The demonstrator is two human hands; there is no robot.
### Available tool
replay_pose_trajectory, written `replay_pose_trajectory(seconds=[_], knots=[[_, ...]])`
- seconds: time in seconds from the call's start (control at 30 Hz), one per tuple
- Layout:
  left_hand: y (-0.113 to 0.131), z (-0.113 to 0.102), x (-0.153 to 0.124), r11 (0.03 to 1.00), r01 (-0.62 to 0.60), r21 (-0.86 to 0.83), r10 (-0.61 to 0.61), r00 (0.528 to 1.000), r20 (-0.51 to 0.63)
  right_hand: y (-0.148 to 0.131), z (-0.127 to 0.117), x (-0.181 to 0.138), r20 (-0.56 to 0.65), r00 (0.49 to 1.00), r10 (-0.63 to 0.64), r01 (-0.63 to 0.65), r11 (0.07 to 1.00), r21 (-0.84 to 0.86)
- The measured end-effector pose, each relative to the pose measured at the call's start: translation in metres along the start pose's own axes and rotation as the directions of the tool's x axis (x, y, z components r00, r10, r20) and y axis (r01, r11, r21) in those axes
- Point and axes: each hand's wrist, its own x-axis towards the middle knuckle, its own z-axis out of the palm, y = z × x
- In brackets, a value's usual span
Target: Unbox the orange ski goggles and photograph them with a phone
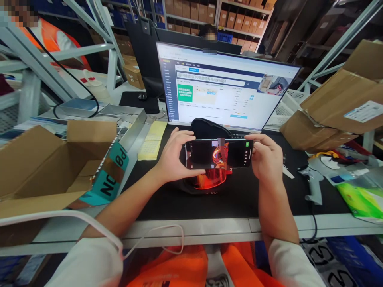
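Note:
A smartphone (236, 154) is held sideways between my two hands, its screen turned toward me and showing a camera picture of a red object. My left hand (176, 155) grips its left end, thumb below and fingers above. At the other end, my right hand (267, 157) closes on the phone with thumb and fingers. Partly hidden behind the phone, goggles with a shiny red-orange lens (211, 179) rest on the black mat (239, 205). A black case (209, 128) rises behind the phone's upper edge.
Behind stands a large monitor (215, 87). An open cardboard box (50, 167) and yellow note sheets (152, 139) lie left. On the right are a barcode scanner (312, 185), a green packet (359, 199) and stacked cartons (344, 95). A white cable (89, 219) crosses the front left.

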Motion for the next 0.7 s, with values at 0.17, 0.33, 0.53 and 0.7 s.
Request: replay_pose_trajectory(seconds=[0.17, 0.33, 0.53, 0.7], knots=[[-0.002, -0.001, 0.000, 1.000, 0.020, -0.015, -0.020, 1.000, 0.016, 0.000, -0.008, 0.001, 0.064, 0.998, 0.013, -0.015, 0.999, 0.034], [-0.001, -0.002, 0.001, 1.000, 0.015, -0.027, -0.014, 1.000, 0.016, -0.004, -0.012, 0.000, 0.186, 0.982, -0.043, 0.073, 0.984, -0.162], [-0.001, -0.007, 0.005, 0.999, -0.027, 0.022, 0.026, 0.999, 0.035, -0.015, -0.010, -0.011, 0.448, 0.889, -0.094, 0.334, 0.802, -0.496], [-0.003, -0.009, 0.006, 0.999, 0.000, 0.033, -0.003, 0.998, 0.069, -0.014, 0.003, -0.021, 0.484, 0.869, -0.108, 0.461, 0.532, -0.710]])
